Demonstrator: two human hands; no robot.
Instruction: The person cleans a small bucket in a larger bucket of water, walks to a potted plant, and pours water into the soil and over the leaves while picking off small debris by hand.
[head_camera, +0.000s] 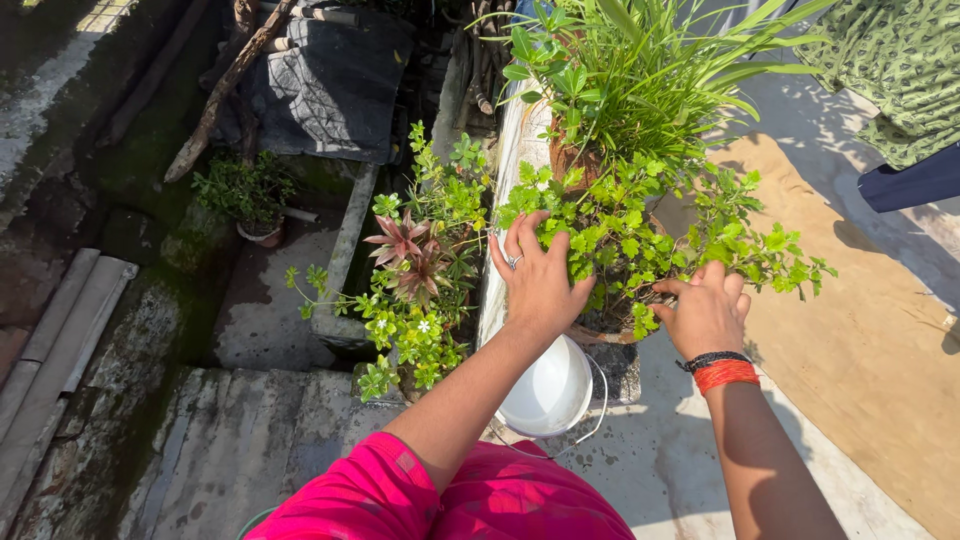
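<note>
My fingers (520, 235) on the left hand (538, 283) are spread loose and open, a ring on one of them, the palm pressed down into the leafy potted plant (610, 235) without closing on any stem. My left forearm rises from a pink sleeve (375, 495) at the bottom of the view and crosses over a white bucket (552, 392) with a thin wire handle, which sits on the concrete just below the pot. My right hand (706, 312), bound at the wrist with black and orange thread bands (722, 370), is curled at the plant's right edge, the fingers bent inward among the leaves at the rim of the clay pot (598, 335); whether they pinch a stem or the rim I cannot tell.

Left of my hands, a red-leaved plant (408, 255) and small white flowers (424, 326) crowd the parapet wall (497, 270). Beyond, a taller grass-like plant (650, 80) stands in its own pot. Farther left, below the wall, a small potted shrub (250, 195) sits on mossy, damp concrete. Green patterned cloth (895, 65) hangs at top right.
</note>
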